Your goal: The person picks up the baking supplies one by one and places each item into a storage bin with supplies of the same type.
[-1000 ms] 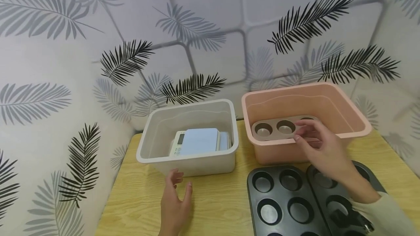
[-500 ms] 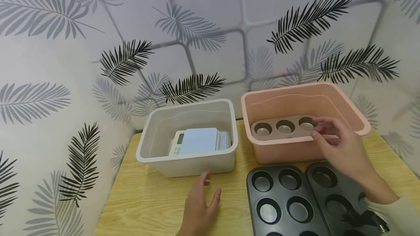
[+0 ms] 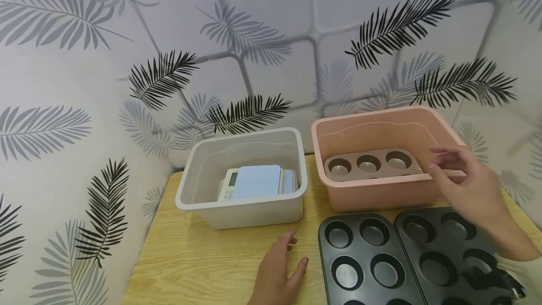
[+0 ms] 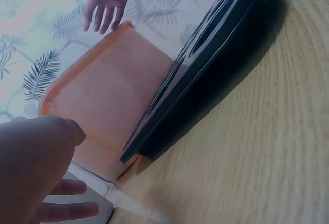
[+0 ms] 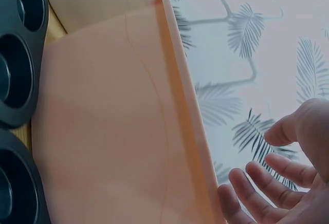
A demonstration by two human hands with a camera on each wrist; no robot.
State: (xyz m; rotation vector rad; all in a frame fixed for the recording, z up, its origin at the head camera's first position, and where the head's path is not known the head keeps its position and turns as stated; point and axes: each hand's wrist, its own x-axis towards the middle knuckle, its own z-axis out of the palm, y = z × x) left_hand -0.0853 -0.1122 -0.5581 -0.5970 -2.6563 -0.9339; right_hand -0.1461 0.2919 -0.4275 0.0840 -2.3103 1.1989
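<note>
In the head view my right hand (image 3: pixel 476 192) hovers at the front right of the pink bin (image 3: pixel 381 196), fingers loosely bent and holding nothing. Inside that bin lies a light brown muffin tin (image 3: pixel 383 160). The right wrist view has the same hand (image 5: pixel 288 183) beside the bin's rim (image 5: pixel 190 116). My left hand (image 3: pixel 277 269), holding nothing, is over the table left of a dark muffin tin (image 3: pixel 364 244), thumb apart from the fingers. A second dark muffin tin (image 3: pixel 450 253) lies against the first one's right side.
A grey-white bin (image 3: pixel 241 211) stands left of the pink one, holding a kitchen scale (image 3: pixel 256 182) with a pale blue top. Both bins sit on a wood-grain table (image 3: pixel 182 258) against a wall (image 3: pixel 271 74) patterned with leaves.
Both hands have moved to the right. My right hand has passed from the middle of the pink bin to its right end; my left hand has come closer to the dark muffin tin.
</note>
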